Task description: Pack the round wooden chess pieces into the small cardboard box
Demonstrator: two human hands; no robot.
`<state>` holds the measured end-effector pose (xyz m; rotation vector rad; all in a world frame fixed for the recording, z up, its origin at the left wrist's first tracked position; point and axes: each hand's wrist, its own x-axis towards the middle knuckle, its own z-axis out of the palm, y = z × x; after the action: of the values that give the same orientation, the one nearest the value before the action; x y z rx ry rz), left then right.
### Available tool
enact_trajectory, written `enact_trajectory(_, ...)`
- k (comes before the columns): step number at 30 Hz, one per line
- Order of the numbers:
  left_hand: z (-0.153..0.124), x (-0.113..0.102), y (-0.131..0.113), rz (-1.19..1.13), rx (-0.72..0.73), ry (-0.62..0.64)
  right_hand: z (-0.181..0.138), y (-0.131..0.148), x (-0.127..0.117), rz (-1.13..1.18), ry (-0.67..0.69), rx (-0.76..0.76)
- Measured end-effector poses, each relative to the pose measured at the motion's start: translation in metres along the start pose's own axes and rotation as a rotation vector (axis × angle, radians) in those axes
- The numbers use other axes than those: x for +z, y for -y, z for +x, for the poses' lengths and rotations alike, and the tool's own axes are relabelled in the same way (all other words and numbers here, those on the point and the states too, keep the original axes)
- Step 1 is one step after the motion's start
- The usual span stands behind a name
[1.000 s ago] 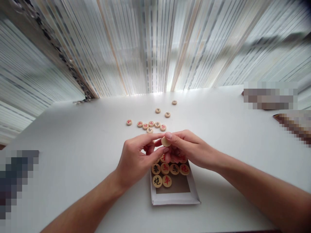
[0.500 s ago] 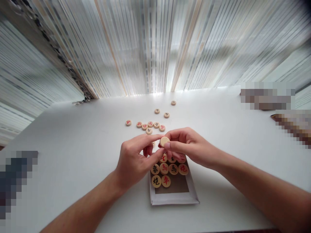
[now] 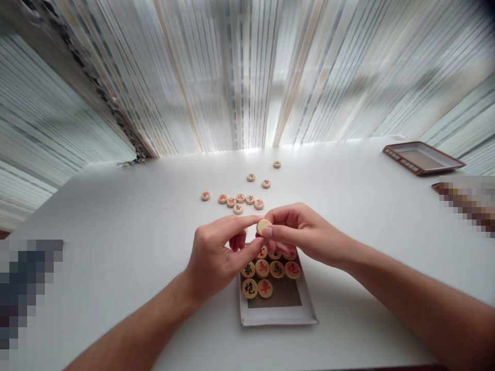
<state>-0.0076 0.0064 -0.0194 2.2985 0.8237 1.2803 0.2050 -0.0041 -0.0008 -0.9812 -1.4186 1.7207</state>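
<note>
A pale round Chinese chess piece (image 3: 264,226), blank face toward me, is between my two hands above the box. My right hand (image 3: 301,229) pinches it between thumb and fingers. My left hand (image 3: 216,252) is closed in a loose pinch, its thumb and index fingertips at the piece's left edge. Beneath them lies a shallow box tray (image 3: 280,315) with rows of chess pieces marked in red and black. Its front row has a black-marked piece (image 3: 249,289) at left and a red-marked piece (image 3: 265,288) beside it. My hands hide the tray's far part.
Several loose chess pieces (image 3: 240,198) lie on the white table (image 3: 147,268) beyond my hands. A brown-edged box lid (image 3: 423,158) rests at the back right. Blurred-out objects sit at the left and right edges. A striped curtain (image 3: 247,77) hangs behind the table.
Both hands keep hold of the piece with almost no movement. The view has shifted very slightly, and the lid at back right now shows clearly.
</note>
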Motion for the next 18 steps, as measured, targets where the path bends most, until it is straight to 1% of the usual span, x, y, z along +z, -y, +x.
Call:
enact_trajectory(7,0.0011,-0.0004,-0.0006,-0.010,-0.017,-0.037,-0.0006,-0.0006,-0.0033,0.018,0.006,0.018)
enact_trajectory(13,0.0001,-0.0010,0.0003,-0.015,-0.038,-0.052,0.0018,-0.0015,-0.0043,0.068,-0.034,-0.016)
enact_trajectory(18,-0.0008,-0.0009,0.0002,-0.034,-0.073,-0.031,0.0015,-0.0017,-0.0021,0.060,-0.081,-0.030)
